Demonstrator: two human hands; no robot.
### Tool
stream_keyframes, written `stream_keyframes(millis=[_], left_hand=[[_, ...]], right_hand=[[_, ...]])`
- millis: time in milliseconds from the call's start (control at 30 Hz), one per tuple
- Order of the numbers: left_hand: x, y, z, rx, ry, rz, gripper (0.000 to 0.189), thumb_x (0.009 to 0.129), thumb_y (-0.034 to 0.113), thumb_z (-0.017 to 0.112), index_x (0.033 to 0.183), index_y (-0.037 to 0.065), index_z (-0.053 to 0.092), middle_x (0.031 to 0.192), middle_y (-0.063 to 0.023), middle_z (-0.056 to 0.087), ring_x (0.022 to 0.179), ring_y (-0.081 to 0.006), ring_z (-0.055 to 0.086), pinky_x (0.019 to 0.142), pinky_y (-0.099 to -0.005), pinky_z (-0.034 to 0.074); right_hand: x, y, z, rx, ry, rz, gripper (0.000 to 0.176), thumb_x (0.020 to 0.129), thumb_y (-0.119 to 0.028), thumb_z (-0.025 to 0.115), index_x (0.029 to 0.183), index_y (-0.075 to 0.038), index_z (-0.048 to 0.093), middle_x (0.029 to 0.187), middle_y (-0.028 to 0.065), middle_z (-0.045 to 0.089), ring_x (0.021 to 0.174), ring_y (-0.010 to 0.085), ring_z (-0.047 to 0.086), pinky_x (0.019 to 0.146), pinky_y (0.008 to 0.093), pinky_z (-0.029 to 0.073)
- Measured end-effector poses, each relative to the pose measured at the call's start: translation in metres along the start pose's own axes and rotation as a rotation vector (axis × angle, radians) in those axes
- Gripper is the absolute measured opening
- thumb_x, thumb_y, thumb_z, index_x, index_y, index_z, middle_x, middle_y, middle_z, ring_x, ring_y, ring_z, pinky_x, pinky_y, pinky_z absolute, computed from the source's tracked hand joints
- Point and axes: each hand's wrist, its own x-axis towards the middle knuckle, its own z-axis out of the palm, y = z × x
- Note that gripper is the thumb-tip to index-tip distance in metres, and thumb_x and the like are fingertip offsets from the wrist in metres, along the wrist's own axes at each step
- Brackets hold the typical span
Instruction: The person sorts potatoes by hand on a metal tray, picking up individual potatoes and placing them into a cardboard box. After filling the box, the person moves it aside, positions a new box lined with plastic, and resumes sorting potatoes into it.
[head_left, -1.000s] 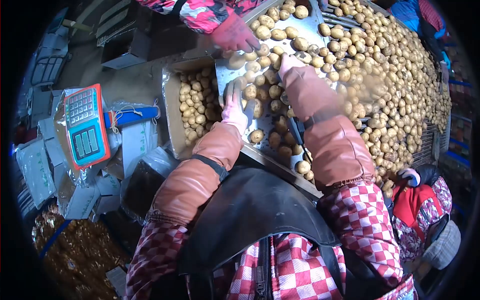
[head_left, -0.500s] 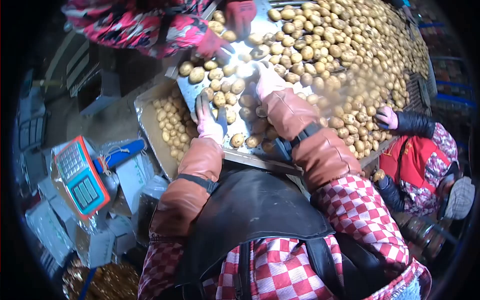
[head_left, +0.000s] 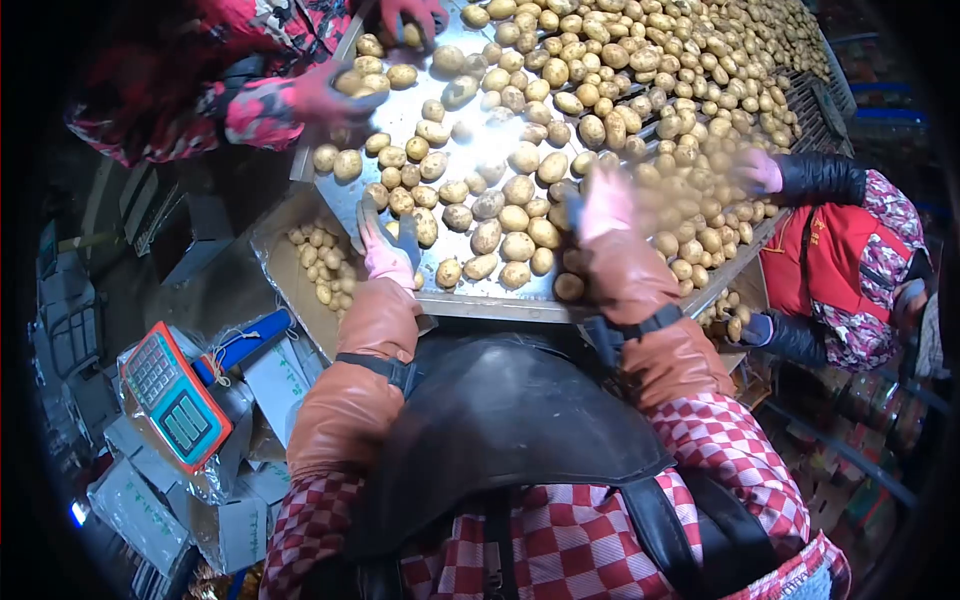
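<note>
My left hand (head_left: 388,250), in a pink glove with dark fingertips, rests at the left edge of the metal sorting table (head_left: 455,303). Its fingers are spread beside several potatoes (head_left: 425,226), and nothing is in its grasp. On the other side of this loose group, my right hand (head_left: 606,208) is stretched out among the potatoes, somewhat blurred, its thumb apart from its fingers. I see no potato held in it. Between my two hands, potatoes (head_left: 517,246) lie spread over the shiny surface.
A cardboard box (head_left: 283,262) holding potatoes stands below the table's left edge. Across the table, a co-worker's gloved hands (head_left: 335,95) handle potatoes. Another co-worker in a red vest (head_left: 840,258) works at the right. An orange-framed scale display (head_left: 177,397) stands at lower left.
My right hand has moved right and back toward me, away from the bright middle. More potatoes lie between my hands. The co-worker's hands opposite have shifted left in view.
</note>
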Motion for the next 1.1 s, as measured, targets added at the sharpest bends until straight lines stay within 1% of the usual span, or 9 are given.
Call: stream_keyframes(millis=[67,200,233,333,400,767,1000,1067,1100], left_hand=[[0.003,0.009,-0.003,-0.036,-0.031,-0.05,0.075,0.087,0.034,0.068,0.151,0.012,0.033,0.153,-0.0174,0.035,0.138,-0.0375,0.037,0.113,-0.0443,0.032],[-0.006,0.021,0.006,0.014,-0.058,-0.073,0.081,0.088,0.038,0.066,0.153,0.013,0.027,0.155,-0.0173,0.029,0.139,-0.0385,0.034,0.114,-0.0435,0.032],[-0.004,0.035,-0.004,0.128,-0.282,-0.374,0.085,0.087,0.043,0.066,0.155,0.014,0.024,0.157,-0.0164,0.026,0.141,-0.0381,0.033,0.114,-0.0432,0.032],[-0.006,0.027,0.001,0.111,-0.163,-0.194,0.088,0.085,0.044,0.068,0.155,0.014,0.024,0.156,-0.0167,0.027,0.141,-0.0374,0.032,0.114,-0.0425,0.033],[-0.011,0.018,0.0,0.128,-0.261,-0.367,0.087,0.085,0.044,0.067,0.154,0.013,0.025,0.154,-0.0177,0.03,0.141,-0.0374,0.032,0.114,-0.0431,0.033],[-0.007,0.024,0.003,0.099,-0.055,-0.111,0.076,0.086,0.041,0.068,0.148,0.011,0.036,0.145,-0.0201,0.041,0.136,-0.0431,0.036,0.115,-0.0486,0.029],[0.006,0.074,0.001,0.4,-0.032,0.011,0.071,0.088,0.046,0.063,0.147,0.012,0.04,0.147,-0.0227,0.038,0.138,-0.0417,0.034,0.115,-0.0522,0.024],[0.014,0.121,0.009,0.407,-0.049,0.234,0.065,0.086,0.033,0.068,0.142,0.01,0.045,0.145,-0.0274,0.04,0.137,-0.0448,0.034,0.114,-0.055,0.024],[0.018,0.118,0.023,0.322,-0.173,0.359,0.061,0.085,0.029,0.067,0.14,0.01,0.048,0.144,-0.0247,0.042,0.135,-0.0453,0.035,0.115,-0.0539,0.023]], right_hand=[[-0.039,0.063,0.042,0.005,-0.014,-0.07,0.062,0.087,-0.038,0.066,0.138,-0.009,0.044,0.149,0.0212,0.033,0.12,0.0421,0.05,0.102,0.0487,0.043],[-0.03,0.042,-0.043,0.132,-0.654,0.053,0.035,0.09,-0.036,0.061,0.12,-0.02,0.066,0.124,0.0154,0.062,0.109,0.0367,0.061,0.095,0.0453,0.049],[-0.024,0.049,-0.027,0.242,-0.384,0.131,0.029,0.089,-0.036,0.06,0.108,-0.018,0.072,0.106,0.014,0.07,0.102,0.0339,0.066,0.091,0.0438,0.051],[0.038,0.048,-0.017,0.27,-0.224,0.173,0.038,0.089,-0.037,0.061,0.122,-0.018,0.065,0.119,0.0147,0.065,0.111,0.0336,0.062,0.094,0.0426,0.05],[0.059,0.018,-0.025,0.0,-0.303,0.292,0.062,0.082,-0.038,0.076,0.136,-0.016,0.055,0.129,0.0198,0.059,0.116,0.0374,0.059,0.098,0.0437,0.048],[0.058,0.015,0.035,0.088,-0.302,0.281,0.059,0.073,-0.035,0.08,0.125,-0.019,0.058,0.13,0.017,0.052,0.119,0.0375,0.054,0.098,0.0461,0.047],[-0.025,0.045,0.055,0.315,0.191,0.034,0.052,0.066,-0.026,0.081,0.111,-0.008,0.061,0.116,0.0141,0.059,0.109,0.0353,0.056,0.094,0.0437,0.047],[-0.035,0.051,-0.002,0.397,0.102,0.029,0.046,0.073,-0.025,0.078,0.111,-0.007,0.061,0.116,0.0151,0.059,0.111,0.0334,0.056,0.093,0.041,0.048],[-0.036,0.076,0.002,0.87,-0.09,-0.009,0.05,0.068,-0.027,0.078,0.111,-0.008,0.062,0.112,0.0143,0.058,0.107,0.0333,0.056,0.088,0.0425,0.047]])
